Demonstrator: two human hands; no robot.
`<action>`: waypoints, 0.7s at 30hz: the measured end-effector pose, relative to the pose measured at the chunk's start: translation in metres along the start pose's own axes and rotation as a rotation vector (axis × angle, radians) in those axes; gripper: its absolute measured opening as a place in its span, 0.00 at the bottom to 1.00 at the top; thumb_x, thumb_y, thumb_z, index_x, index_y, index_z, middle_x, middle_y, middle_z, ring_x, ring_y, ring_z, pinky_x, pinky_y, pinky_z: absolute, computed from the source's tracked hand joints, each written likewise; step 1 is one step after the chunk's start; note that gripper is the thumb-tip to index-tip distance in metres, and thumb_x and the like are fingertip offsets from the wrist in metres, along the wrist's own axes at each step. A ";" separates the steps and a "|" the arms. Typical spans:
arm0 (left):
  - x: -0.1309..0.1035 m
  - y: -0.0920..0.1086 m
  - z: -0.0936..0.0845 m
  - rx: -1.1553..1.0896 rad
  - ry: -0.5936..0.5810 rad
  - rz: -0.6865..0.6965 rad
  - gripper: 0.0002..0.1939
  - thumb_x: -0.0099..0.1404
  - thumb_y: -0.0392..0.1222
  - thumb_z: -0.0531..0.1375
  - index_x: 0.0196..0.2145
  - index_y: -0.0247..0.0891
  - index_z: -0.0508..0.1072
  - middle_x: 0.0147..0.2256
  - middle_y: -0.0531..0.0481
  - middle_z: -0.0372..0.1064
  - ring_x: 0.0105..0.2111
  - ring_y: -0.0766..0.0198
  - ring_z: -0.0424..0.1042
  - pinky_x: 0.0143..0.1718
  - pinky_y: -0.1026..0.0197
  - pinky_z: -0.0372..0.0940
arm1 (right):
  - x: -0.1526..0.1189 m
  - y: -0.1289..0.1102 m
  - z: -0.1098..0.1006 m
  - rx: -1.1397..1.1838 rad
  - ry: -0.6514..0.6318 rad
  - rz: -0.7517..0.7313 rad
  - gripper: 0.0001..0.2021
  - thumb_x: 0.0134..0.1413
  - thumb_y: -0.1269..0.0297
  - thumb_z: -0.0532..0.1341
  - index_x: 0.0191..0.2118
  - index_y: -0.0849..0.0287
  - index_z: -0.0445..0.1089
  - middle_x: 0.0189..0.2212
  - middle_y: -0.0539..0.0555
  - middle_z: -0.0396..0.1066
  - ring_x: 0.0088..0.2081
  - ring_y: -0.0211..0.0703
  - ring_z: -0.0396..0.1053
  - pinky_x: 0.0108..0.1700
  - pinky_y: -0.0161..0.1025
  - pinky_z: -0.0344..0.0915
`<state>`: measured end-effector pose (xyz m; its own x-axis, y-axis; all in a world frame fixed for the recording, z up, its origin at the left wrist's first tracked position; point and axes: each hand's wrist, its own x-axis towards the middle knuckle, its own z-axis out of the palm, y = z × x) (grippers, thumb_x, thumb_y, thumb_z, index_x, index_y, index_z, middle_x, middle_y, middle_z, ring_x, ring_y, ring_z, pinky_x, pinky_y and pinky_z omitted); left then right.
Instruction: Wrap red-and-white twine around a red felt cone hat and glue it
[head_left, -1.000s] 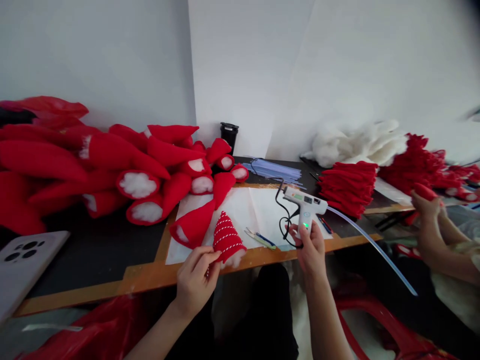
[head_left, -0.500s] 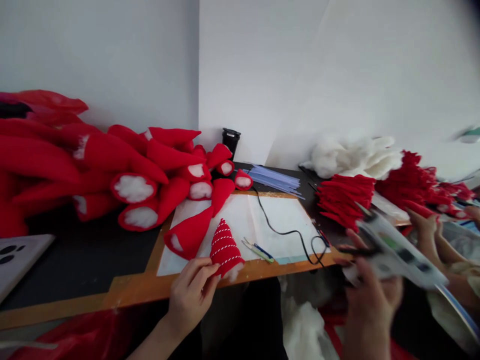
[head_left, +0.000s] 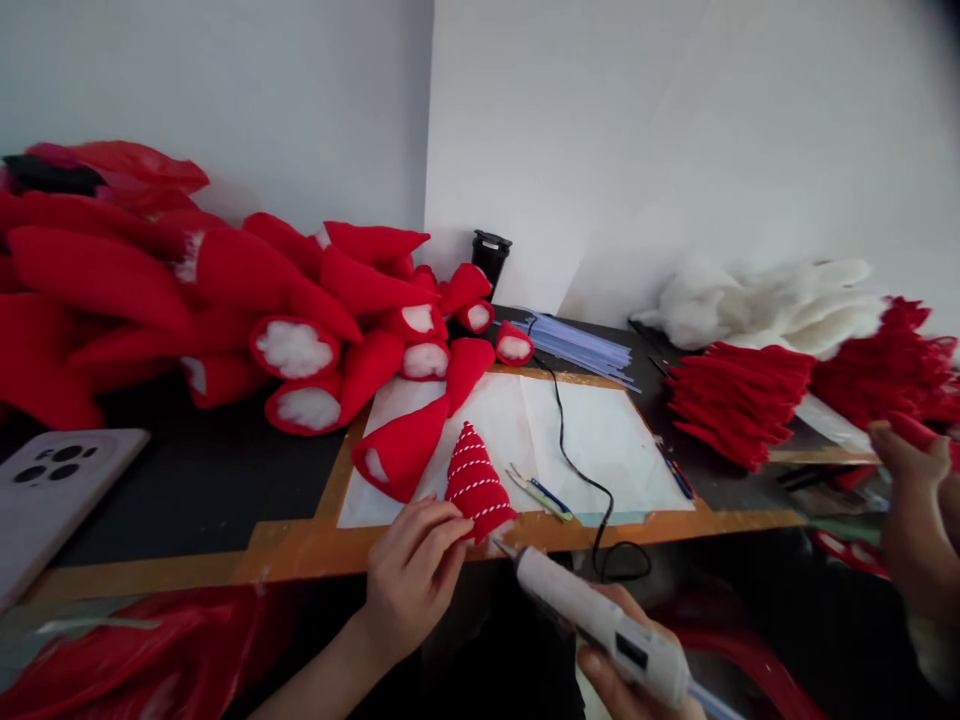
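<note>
My left hand (head_left: 418, 560) pinches the lower left edge of a small red stuffed cone (head_left: 478, 480) wound with white twisted cord. The cone lies over the front edge of the table, with white stuffing at its open base. In my right hand (head_left: 630, 665) is a white glue gun (head_left: 600, 615), its nozzle pointing at the cone's base, touching or very near it. A glue stick (head_left: 712, 700) sticks out of the gun's rear. Just right of the cone, a pair of thread snips (head_left: 541, 492) rests on white paper (head_left: 577, 440).
Stuffed red cones (head_left: 247, 290) pile up at left, near a phone (head_left: 71, 490). Glue sticks (head_left: 577, 345) and a black canister (head_left: 491, 258) stand behind the paper, which a black cord (head_left: 570, 450) crosses. Folded red cloth (head_left: 735, 400), white stuffing (head_left: 765, 305) and another person's hand (head_left: 911, 500) are at right.
My right hand has brought the glue gun from the far right to the cone's base. My left hand keeps its pinch on the cone. The view has shifted somewhat.
</note>
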<state>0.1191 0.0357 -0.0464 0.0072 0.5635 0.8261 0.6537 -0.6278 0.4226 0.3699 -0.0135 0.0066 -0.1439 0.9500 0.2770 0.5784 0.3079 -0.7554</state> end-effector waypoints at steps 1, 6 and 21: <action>0.001 0.002 0.000 -0.004 0.001 0.009 0.16 0.61 0.21 0.62 0.44 0.35 0.72 0.39 0.46 0.72 0.41 0.61 0.71 0.53 0.49 0.67 | 0.002 -0.002 0.005 0.026 -0.018 0.012 0.19 0.58 0.41 0.60 0.40 0.51 0.75 0.27 0.49 0.78 0.24 0.42 0.73 0.26 0.33 0.67; 0.006 0.005 0.003 0.009 0.011 -0.082 0.19 0.63 0.26 0.62 0.51 0.33 0.69 0.43 0.42 0.70 0.45 0.58 0.70 0.49 0.52 0.68 | 0.004 -0.002 0.015 0.055 -0.012 0.050 0.20 0.58 0.41 0.60 0.41 0.52 0.75 0.26 0.50 0.76 0.25 0.42 0.74 0.28 0.32 0.67; 0.009 0.012 0.002 -0.026 0.047 -0.043 0.12 0.61 0.21 0.62 0.40 0.34 0.73 0.35 0.46 0.70 0.38 0.60 0.69 0.41 0.53 0.64 | -0.001 -0.001 0.022 0.063 -0.026 0.079 0.18 0.58 0.45 0.63 0.44 0.53 0.75 0.27 0.51 0.75 0.30 0.44 0.76 0.33 0.32 0.70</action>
<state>0.1284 0.0340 -0.0341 -0.0567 0.5644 0.8235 0.6330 -0.6176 0.4668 0.3516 -0.0135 -0.0059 -0.1210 0.9724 0.1997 0.5375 0.2333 -0.8104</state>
